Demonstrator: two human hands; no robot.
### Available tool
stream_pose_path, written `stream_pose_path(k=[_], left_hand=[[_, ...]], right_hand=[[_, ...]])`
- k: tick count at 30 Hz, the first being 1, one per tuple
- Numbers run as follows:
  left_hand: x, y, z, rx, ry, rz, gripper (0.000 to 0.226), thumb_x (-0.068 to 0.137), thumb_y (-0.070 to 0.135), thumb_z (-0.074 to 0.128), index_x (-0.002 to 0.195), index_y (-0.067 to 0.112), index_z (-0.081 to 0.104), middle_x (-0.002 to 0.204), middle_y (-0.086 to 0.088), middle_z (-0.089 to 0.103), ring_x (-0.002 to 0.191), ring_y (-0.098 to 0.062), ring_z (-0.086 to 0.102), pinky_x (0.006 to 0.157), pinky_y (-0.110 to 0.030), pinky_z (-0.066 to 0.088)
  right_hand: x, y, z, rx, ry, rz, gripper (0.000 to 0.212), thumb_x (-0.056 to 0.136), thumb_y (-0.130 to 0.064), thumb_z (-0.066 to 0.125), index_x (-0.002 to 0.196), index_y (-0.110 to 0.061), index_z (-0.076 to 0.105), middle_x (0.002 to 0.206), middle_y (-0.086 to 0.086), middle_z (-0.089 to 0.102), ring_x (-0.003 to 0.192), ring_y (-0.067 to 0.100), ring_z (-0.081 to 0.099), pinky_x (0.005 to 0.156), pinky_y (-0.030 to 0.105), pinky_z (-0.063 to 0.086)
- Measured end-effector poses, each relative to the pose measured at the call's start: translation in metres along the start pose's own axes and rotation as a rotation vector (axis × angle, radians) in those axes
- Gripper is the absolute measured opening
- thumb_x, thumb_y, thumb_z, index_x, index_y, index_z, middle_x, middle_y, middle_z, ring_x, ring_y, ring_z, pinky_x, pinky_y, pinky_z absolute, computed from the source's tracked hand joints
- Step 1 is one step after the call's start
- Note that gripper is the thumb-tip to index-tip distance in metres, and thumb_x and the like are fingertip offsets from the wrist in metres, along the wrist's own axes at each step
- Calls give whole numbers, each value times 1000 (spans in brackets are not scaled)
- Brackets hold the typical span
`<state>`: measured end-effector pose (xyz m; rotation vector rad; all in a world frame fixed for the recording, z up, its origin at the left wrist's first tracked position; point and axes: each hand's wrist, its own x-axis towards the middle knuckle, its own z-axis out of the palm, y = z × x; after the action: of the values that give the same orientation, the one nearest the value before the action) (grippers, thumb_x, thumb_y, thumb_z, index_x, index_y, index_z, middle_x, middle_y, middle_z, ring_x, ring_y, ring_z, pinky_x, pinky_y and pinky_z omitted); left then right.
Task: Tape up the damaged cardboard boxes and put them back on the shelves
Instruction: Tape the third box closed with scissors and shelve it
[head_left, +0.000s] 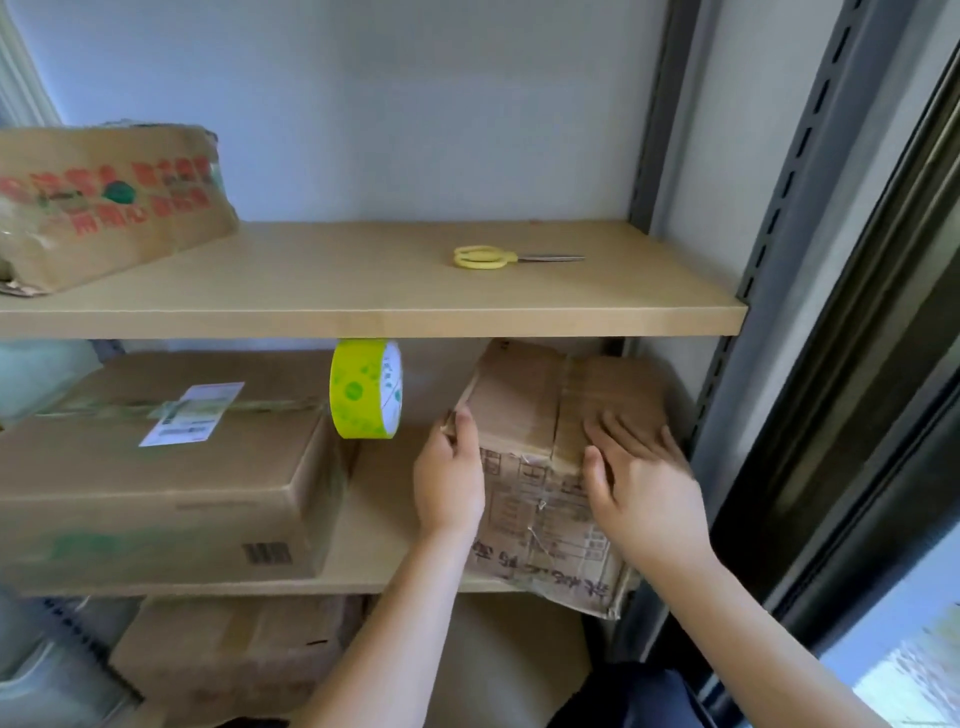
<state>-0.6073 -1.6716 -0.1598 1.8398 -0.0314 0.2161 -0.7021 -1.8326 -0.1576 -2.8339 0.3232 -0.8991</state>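
the worn cardboard box (550, 467), its printed writing blurred, sits on the middle shelf (384, 525) at 4 o'clock. left hand (451, 480) grasps its left corner; right hand (641, 480) lies flat, released, on top. green-dotted tape roll (366, 389) stands at 9 o'clock of it.

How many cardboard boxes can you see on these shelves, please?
4: one top-shelf box at left; a labelled box middle-shelf left; the box under both hands middle-shelf right; one bottom-shelf box. More may hide beyond the frame.
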Motion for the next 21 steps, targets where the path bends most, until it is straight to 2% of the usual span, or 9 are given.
stream_pose_path(k=[3,6,8,10,12,14,15,18,21], left_hand=[[0,-11,3,-37,60,25,29,104,43,37,91,28,60,67,14,58,69,-2,57,61,-22,37],[2,-16,2,-84,62,33,27,105,40,38,96,27,60,69,16,58,66,18,54,57,-5,37],[2,-21,4,-84,80,28,32,105,40,37,97,23,63,69,15,58,66,13,56,59,-19,38],[-1,-25,4,-51,134,37,39,106,39,35,108,17,67,79,15,63,77,-2,60,66,-25,36],[-8,-24,1,-41,155,51,45,106,41,33,121,15,67,94,8,69,95,-17,63,72,-23,37],[-14,-25,-5,-76,104,35,48,103,50,34,125,19,64,106,12,69,106,-14,62,81,-21,38],[-17,-27,-8,-115,56,12,51,98,58,36,124,24,63,106,20,67,108,-10,60,85,-21,38],[-27,-37,-18,-199,-125,-121,59,87,67,47,138,37,48,116,31,56,114,-1,50,95,-23,34],[-38,-46,-25,-142,-210,-98,55,82,52,72,131,36,52,116,23,65,109,-2,60,84,-17,43]], right_hand=[[-6,-1,3,150,105,70,40,100,-28,42,133,-14,61,144,5,53,136,19,45,118,41,28],[-16,-14,9,455,213,418,47,100,-33,47,146,-20,44,151,2,43,126,1,46,102,19,37],[-19,-25,17,629,273,635,53,100,-37,45,150,-23,35,130,5,61,102,-4,59,90,18,49],[-17,-31,20,682,318,696,49,102,-35,41,149,-23,37,116,6,67,95,11,66,83,29,55],[-14,-25,16,723,271,659,46,103,-34,40,148,-25,39,111,-1,68,88,4,65,75,19,52],[-14,-9,11,897,139,625,49,100,-43,46,147,-34,38,111,-16,65,91,-8,63,71,6,47],[-16,-3,8,1009,63,619,55,95,-51,51,147,-41,36,114,-22,63,97,-12,61,77,7,48],[-29,3,10,1122,-127,602,74,77,-67,61,143,-54,32,125,-28,58,117,-4,54,102,29,45],[-40,-1,12,1081,-175,611,73,66,-66,69,132,-49,43,113,-28,63,110,0,59,92,25,50]])
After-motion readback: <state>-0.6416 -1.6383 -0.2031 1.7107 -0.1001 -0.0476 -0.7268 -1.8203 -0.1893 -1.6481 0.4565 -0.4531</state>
